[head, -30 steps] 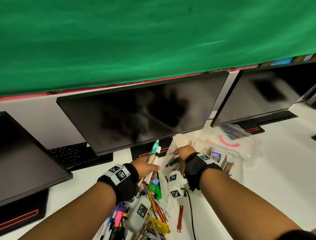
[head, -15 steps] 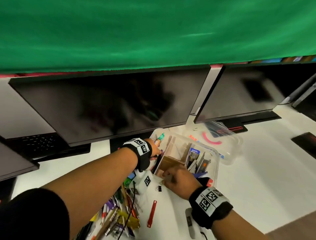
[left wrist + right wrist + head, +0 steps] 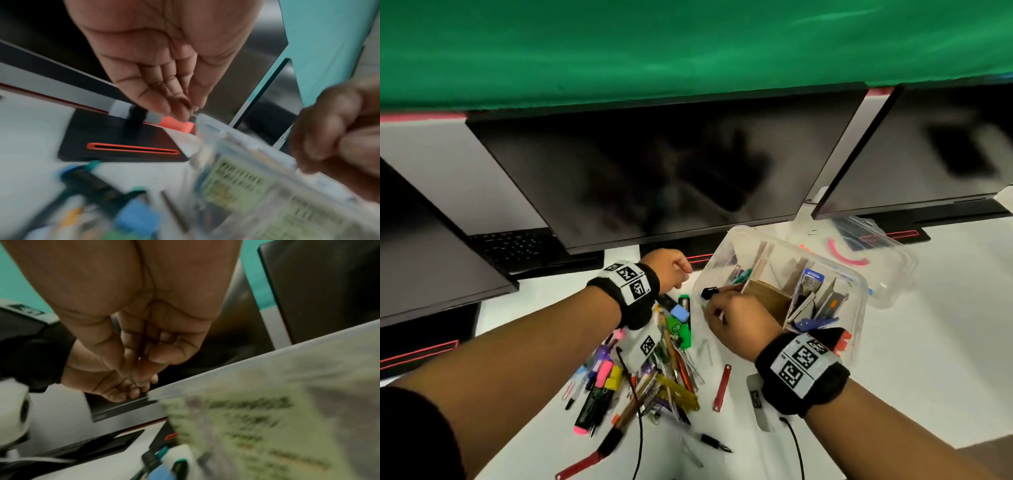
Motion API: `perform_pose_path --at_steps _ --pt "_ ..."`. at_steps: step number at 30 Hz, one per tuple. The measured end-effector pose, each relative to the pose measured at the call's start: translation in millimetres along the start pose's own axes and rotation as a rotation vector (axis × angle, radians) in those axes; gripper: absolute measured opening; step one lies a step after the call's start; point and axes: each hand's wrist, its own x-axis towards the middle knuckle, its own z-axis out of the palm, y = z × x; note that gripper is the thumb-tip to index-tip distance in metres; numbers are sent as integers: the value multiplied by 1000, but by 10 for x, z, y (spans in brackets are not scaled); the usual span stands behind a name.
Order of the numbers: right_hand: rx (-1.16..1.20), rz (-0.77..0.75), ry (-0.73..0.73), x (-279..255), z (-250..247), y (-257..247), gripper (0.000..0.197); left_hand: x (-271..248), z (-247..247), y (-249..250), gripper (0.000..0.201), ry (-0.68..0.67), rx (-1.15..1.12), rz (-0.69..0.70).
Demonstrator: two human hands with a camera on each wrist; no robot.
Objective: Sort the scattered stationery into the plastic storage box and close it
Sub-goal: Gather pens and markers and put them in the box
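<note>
Neither hand plainly grips anything: the left hand hangs with fingers loosely curled and together, empty in its wrist view, just off the near-left corner of the plastic storage box; the right hand lies at the box's near-left wall with fingers curled, a small black object at its fingertips, though whether it pinches that I cannot tell, since both wrist views are blurred.

That box is clear, lidless on top, and stands on the white desk toward its far edge, right of centre. Cardboard dividers split it into compartments; pens lean in the left one, and a blue-labelled packet and flat cards stand in the right ones. Its clear lid, marked with a pink curve, lies open behind it toward the desk's far right.

Left of the box, across the middle and near part of the desk, spreads the scattered stationery: highlighters, pens, a blue eraser, green tags, yellow clips. A red strip lies apart to the right of the pile, a black pen nib nearer the front edge.

Three dark monitors line the far edge, a black keyboard beneath them, with a green backdrop hung above
</note>
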Motion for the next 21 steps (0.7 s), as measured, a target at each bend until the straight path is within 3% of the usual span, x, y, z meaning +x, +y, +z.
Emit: perform_pose_path --at_steps 3,6,9,11,15,21 --pt "-73 -15 -180 107 349 -215 22 -198 -152 -561 16 1 198 -80" --pt "-178 111 -327 224 690 -294 26 -391 -224 -1111 21 -61 354 -171" --pt "-216 302 -286 376 952 -240 35 -554 -266 -1512 26 -74 451 -269" --pt "-240 352 -253 488 1067 -238 41 -631 -280 -1691 32 -61 469 -332" --pt "-306 359 -169 731 1117 -321 40 -677 -252 -1916 36 -5 437 -387" --pt "-338 348 -138 1205 1173 -349 39 -485 -193 -1949 32 -17 405 -342"
